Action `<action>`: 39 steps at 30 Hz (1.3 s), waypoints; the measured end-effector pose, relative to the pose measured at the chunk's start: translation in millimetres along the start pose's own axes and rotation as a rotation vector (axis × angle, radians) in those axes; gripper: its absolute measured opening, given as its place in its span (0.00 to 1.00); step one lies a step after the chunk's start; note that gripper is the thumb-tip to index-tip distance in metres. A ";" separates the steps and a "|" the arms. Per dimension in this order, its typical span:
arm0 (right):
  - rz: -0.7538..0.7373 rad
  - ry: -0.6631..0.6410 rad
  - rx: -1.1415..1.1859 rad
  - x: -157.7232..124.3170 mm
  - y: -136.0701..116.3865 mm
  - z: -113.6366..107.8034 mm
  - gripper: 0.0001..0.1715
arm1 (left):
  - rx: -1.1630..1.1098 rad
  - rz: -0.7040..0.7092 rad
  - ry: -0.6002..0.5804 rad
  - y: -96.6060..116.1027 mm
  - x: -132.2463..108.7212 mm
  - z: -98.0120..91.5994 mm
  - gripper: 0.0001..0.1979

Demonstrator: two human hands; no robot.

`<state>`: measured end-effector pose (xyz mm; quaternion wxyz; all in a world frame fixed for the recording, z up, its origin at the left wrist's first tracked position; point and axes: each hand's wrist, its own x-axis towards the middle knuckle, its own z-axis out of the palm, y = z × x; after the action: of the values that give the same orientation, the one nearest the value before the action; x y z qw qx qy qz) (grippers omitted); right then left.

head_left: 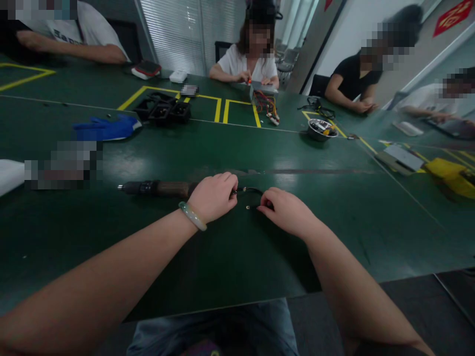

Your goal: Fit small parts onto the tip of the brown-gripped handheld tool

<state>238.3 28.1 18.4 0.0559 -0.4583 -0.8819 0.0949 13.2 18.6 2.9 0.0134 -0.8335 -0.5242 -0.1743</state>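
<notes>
A dark electric screwdriver (170,189) lies lengthwise on the green table, its metal bit end pointing left. My left hand (215,198), with a pale green bangle at the wrist, is closed round its rear end. A thin black cable (254,190) curves from beside my left fingers over to my right hand (285,210). The right fingers are pinched together on the cable; part of it is hidden behind them. Near the right fingertips a small light metal piece (248,207) shows, too small to make out.
A blue glove (107,128) and black trays (163,110) lie at the back left. Farther right are a box with coloured wires (265,99), a metal bowl of small parts (322,131) and a yellow item (451,177). Several people sit across the green table (208,272).
</notes>
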 end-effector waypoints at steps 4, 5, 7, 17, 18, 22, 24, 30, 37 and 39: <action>-0.024 0.041 0.089 3.3 -0.3 5.2 0.06 | -0.003 0.009 -0.016 0.4 1.3 1.0 0.02; -0.016 0.054 0.112 4.8 -0.6 7.5 0.06 | -0.002 0.006 -0.022 0.6 1.5 1.1 0.02; 0.002 0.068 0.154 7.8 -1.1 12.6 0.07 | -0.003 0.004 -0.032 1.0 1.7 1.1 0.03; 0.139 0.130 0.177 14.8 -4.9 24.5 0.06 | 0.045 -0.042 0.026 10.3 -6.5 -2.4 0.10; 0.133 0.134 0.176 14.6 -5.6 24.6 0.06 | 0.063 -0.030 0.032 12.3 -7.8 -3.1 0.09; 0.092 0.153 0.164 11.9 -7.9 23.8 0.05 | 0.121 -0.009 0.059 20.8 -10.6 -7.3 0.07; 0.075 0.151 0.158 10.5 -9.0 22.9 0.05 | 0.133 -0.018 0.044 23.9 -10.2 -9.7 0.07; 0.028 0.133 0.172 8.9 -12.0 20.9 0.05 | 0.122 -0.042 0.006 22.0 -7.8 -14.2 0.06; 0.023 0.166 0.220 7.9 -13.3 22.4 0.04 | -0.011 -0.057 0.085 12.0 -16.2 -5.5 0.06; 0.039 0.179 0.235 8.0 -13.4 23.1 0.04 | -0.055 -0.059 0.091 8.3 -16.4 -3.5 0.06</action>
<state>218.7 24.4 -1.1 0.1860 -0.4723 -0.8471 0.1574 13.1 0.0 2.6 0.0094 -0.8089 -0.5424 -0.2266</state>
